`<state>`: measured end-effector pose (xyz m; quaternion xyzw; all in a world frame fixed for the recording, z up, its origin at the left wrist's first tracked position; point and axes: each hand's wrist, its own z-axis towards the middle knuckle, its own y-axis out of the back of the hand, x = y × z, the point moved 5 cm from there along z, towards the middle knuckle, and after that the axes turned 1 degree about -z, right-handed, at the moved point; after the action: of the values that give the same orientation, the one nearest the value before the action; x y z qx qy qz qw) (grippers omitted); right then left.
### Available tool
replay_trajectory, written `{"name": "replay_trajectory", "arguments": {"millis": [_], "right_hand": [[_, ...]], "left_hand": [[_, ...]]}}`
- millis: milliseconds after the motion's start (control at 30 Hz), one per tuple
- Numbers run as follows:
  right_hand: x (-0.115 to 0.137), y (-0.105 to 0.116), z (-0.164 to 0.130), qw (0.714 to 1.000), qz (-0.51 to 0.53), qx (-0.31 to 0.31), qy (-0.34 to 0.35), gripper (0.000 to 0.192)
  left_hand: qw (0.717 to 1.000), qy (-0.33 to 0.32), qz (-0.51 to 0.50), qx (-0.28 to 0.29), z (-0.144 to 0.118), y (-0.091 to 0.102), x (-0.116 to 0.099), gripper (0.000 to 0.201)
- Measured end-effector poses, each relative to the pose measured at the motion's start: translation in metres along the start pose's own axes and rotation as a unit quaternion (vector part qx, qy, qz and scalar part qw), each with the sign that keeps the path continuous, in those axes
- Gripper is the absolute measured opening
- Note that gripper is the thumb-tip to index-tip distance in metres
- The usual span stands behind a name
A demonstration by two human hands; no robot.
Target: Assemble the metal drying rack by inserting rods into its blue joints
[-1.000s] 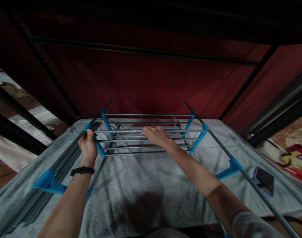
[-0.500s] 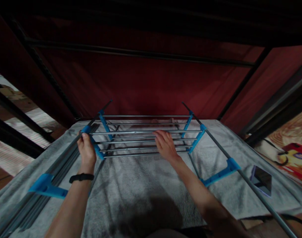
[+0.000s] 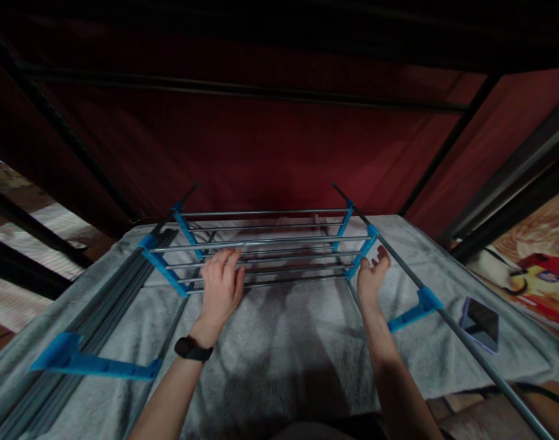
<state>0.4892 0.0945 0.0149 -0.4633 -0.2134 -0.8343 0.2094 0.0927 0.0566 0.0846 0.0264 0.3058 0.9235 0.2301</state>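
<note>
Drying rack (image 3: 261, 250): grey metal rods in blue plastic brackets, lying on a grey towel (image 3: 279, 342) over a flat surface, in front of a dark red fabric wall. The rods' long axis runs left to right across the view; two long side rails run from the rack's corners back toward the person, one on each side.

Left hand (image 3: 222, 287): on the near rods left of the rack's middle, fingers spread over them and curled lightly, not clenched. A black wristband (image 3: 193, 349) sits on this wrist. This hand lies directly over the rods, nearer to them than the other.

Right hand (image 3: 372, 275): at the rack's near right corner, just beside the blue bracket (image 3: 364, 256), fingers loose and released; whether a fingertip touches the bracket cannot be told.

Change from a second ago: the left hand then gripped the rack's left rail at its blue corner and is now on the middle rods; the right hand then lay flat on the middle rods and is now out at the right corner.

Outward: a phone (image 3: 479, 324) lies on the towel right of the rack's right rail. More grey rods lie bundled left of the rack.
</note>
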Motion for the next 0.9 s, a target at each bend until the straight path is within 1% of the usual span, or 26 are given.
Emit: {"name": "replay_trajectory", "arguments": {"millis": [67, 133, 200, 267, 400, 500, 667, 900], "right_hand": [[0.004, -0.007, 0.014, 1.0, 0.014, 0.005, 0.01, 0.054], [0.007, -0.015, 0.026, 0.999, 0.03, 0.021, 0.017, 0.052], [0.008, -0.022, 0.034, 0.998, 0.041, 0.036, 0.02, 0.05], [0.008, -0.024, 0.04, 0.998, 0.046, 0.039, 0.018, 0.049], [0.005, -0.024, 0.045, 0.997, 0.062, 0.039, 0.021, 0.047], [0.003, -0.023, 0.045, 0.997, 0.068, 0.042, 0.02, 0.048], [0.001, -0.023, 0.045, 0.996, 0.078, 0.051, 0.014, 0.046], [0.001, -0.025, 0.046, 0.994, 0.092, 0.055, 0.005, 0.045]], "left_hand": [[0.997, -0.062, -0.011, 0.047, 0.022, -0.012, -0.024, 0.042], [0.99, -0.108, -0.02, 0.089, 0.039, -0.025, -0.043, 0.04], [0.982, -0.141, -0.018, 0.124, 0.051, -0.04, -0.056, 0.038], [0.976, -0.159, -0.005, 0.149, 0.059, -0.053, -0.062, 0.037], [0.968, -0.161, 0.029, 0.189, 0.068, -0.075, -0.059, 0.037], [0.965, -0.148, 0.047, 0.213, 0.071, -0.084, -0.054, 0.038], [0.965, -0.135, 0.046, 0.22, 0.071, -0.085, -0.052, 0.043], [0.964, -0.122, 0.045, 0.232, 0.072, -0.086, -0.05, 0.044]]}}
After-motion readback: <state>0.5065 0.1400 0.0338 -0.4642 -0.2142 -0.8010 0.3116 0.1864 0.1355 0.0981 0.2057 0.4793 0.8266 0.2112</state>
